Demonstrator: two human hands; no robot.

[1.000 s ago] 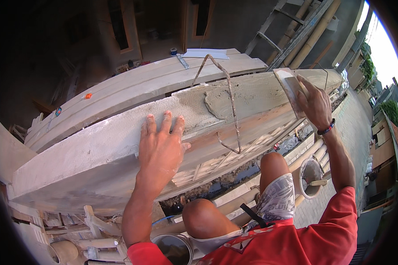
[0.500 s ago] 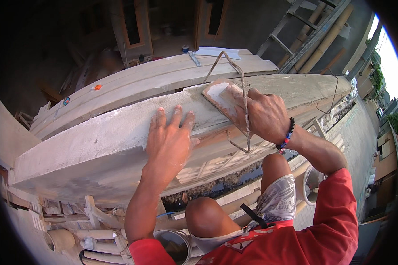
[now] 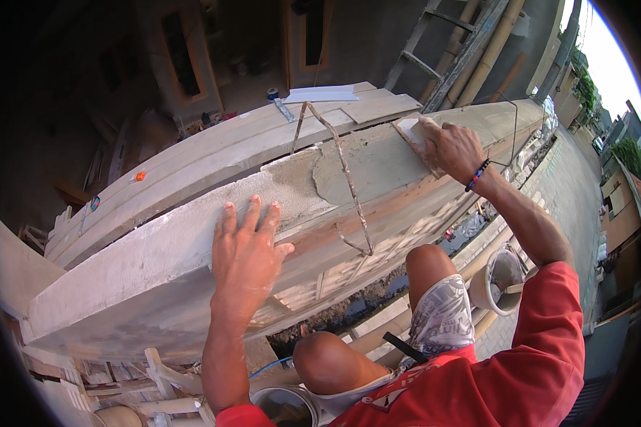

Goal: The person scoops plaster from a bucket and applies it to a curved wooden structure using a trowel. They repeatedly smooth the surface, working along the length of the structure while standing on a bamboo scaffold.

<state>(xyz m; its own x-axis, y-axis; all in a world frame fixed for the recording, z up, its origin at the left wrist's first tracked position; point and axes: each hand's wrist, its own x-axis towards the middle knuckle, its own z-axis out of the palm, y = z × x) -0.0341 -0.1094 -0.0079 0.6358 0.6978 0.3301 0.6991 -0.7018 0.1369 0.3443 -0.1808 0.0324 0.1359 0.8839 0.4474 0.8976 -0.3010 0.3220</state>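
Note:
My right hand grips a plastering float, its fingers wrapped over the back of the tool. The float lies on the grey wet mortar that covers the far right stretch of a long concrete ledge. My left hand rests with fingers spread on the dry, whitish part of that ledge, holding nothing. Between the two hands a bent rusty steel bar loops up out of the ledge. The float's handle is hidden by my fingers.
Wooden planks run behind the ledge, carrying a metal strip, white sheets and an orange item. A ladder leans at the back right. Buckets stand by my knees. Another thin bent bar rises further right.
My right hand has slid the float right along the ledge, past the rusty bar, leaving smoothed mortar in view. My left hand stays spread on the ledge. The whole view has shifted.

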